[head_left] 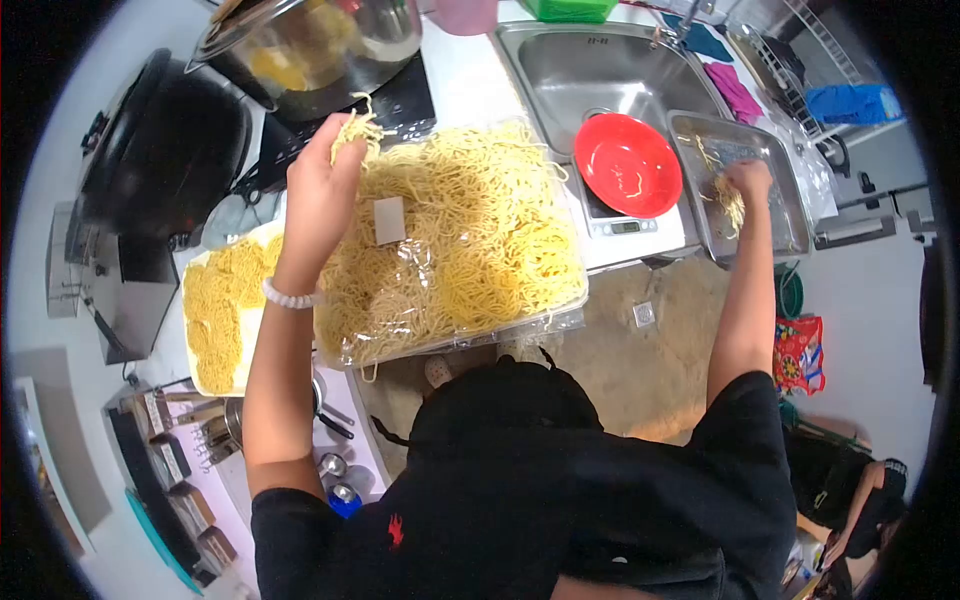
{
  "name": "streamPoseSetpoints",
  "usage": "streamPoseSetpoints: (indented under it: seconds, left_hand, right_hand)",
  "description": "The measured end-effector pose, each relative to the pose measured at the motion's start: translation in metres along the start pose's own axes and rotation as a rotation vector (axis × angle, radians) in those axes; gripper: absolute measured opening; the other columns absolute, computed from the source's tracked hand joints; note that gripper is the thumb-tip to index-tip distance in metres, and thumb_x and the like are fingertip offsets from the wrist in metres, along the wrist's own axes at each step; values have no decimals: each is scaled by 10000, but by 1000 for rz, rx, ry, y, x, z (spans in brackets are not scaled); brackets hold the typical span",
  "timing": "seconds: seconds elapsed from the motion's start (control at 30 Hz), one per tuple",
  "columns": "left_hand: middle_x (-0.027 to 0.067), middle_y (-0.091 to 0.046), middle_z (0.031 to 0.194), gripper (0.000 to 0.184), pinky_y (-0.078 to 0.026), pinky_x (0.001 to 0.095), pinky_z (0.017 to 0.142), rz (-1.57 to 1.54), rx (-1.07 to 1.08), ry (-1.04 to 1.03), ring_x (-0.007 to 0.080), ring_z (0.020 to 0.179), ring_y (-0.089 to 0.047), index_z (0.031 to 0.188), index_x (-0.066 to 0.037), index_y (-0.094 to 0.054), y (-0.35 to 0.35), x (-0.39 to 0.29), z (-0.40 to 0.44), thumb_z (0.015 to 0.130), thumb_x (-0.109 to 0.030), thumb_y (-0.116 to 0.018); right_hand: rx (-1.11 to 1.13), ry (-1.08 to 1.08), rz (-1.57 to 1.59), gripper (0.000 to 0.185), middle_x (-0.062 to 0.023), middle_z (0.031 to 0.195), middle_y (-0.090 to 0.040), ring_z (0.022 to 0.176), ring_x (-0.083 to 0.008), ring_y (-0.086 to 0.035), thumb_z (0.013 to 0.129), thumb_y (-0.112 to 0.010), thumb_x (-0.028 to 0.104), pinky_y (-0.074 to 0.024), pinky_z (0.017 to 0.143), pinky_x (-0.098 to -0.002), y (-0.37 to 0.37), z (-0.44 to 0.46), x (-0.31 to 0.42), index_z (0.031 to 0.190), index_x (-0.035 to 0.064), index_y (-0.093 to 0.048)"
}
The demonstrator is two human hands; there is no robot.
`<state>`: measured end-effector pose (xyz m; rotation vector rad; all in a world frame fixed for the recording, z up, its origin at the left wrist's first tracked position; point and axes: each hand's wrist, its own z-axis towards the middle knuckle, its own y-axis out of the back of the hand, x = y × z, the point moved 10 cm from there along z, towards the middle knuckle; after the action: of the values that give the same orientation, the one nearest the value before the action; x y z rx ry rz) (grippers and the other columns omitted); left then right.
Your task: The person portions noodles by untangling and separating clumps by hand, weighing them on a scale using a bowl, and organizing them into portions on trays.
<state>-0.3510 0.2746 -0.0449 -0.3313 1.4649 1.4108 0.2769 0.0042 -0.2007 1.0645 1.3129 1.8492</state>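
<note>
Thin, tangled yellow noodles (510, 220) fill a wide, shallow plastic tray (584, 297) near the round red bowl (628, 160), the left hand (322, 190) gripping a loose clump above them and the right hand (750, 180) clutching strands inside the rectangular silver metal tray (785, 228).

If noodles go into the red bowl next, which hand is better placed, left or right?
Right, I'd judge: the right hand is at the steel tray beside the red bowl, loose noodles at its fingers. The left hand, though holding a noodle bunch, is farther off.
</note>
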Motion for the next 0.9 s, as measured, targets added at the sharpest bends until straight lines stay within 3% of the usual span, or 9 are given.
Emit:
streamPoseSetpoints:
  seconds: [0.1,0.23,0.47,0.57,0.6,0.7,0.77,0.83,0.9]
  left_hand:
    - [-22,-509,699,212,-325,197,463,-488,7,134,28,555,-410,1016,-32,-575,8,2,0,947,-186,-447]
    - [-3,-493,733,253,-241,166,362,-875,38,239,35,482,-337,1091,-25,-541,17,1,6,940,-220,-485]
    - [33,-462,794,224,-247,139,376,-1398,442,59,52,581,-383,1051,-2,-524,50,-68,15,932,-187,-480]
    - [83,-635,794,140,-408,152,384,-1440,398,-97,83,515,-531,985,-8,-589,83,-97,17,924,-104,-507]
    - [66,-574,765,177,-310,154,303,-1390,307,-62,78,466,-446,1002,-44,-528,89,-95,21,952,-164,-408]
    - [69,-590,783,215,-407,185,417,-957,208,-15,88,565,-517,1068,6,-546,93,-93,19,935,-136,-456]
    - [-1,-500,678,257,-362,215,412,-215,164,-259,59,511,-440,908,-42,-567,87,-81,20,957,-266,-451]
    - [-40,-500,690,311,-355,204,440,-271,315,-196,38,525,-430,901,-60,-593,63,-44,22,968,-330,-453]
    - [-45,-494,689,305,-350,206,437,-164,303,-100,35,528,-425,893,-55,-582,51,-2,23,970,-313,-439]
  right_hand:
    - [80,-62,225,218,-41,656,-679,616,-145,-647,665,-713,245,-514,634,-274,31,-12,11,772,57,-739]
    - [131,146,711,103,-38,706,-653,643,-88,-591,756,-701,108,-469,602,-240,78,-17,57,810,20,-701]
    - [360,475,1064,154,-3,878,-629,820,-63,-547,879,-665,146,-411,747,-192,210,-121,249,960,15,-658]
    - [449,799,1205,170,-13,947,-635,905,-65,-547,872,-663,141,-410,806,-200,244,-177,340,980,10,-649]
    - [505,812,1188,150,-16,950,-640,905,-71,-559,862,-664,123,-421,818,-209,241,-194,366,966,15,-652]
    - [647,948,1038,85,-22,926,-652,864,-82,-593,824,-671,75,-460,809,-227,225,-267,450,900,39,-664]
    - [911,1046,967,66,-9,868,-664,779,-85,-609,778,-678,45,-489,742,-231,206,-336,493,843,54,-680]
    - [854,1108,768,71,-8,784,-671,721,-90,-614,746,-677,41,-510,694,-245,169,-370,517,814,31,-693]
    - [681,1161,690,87,-87,680,-666,649,-166,-637,712,-675,59,-511,645,-298,131,-389,533,778,14,-711]
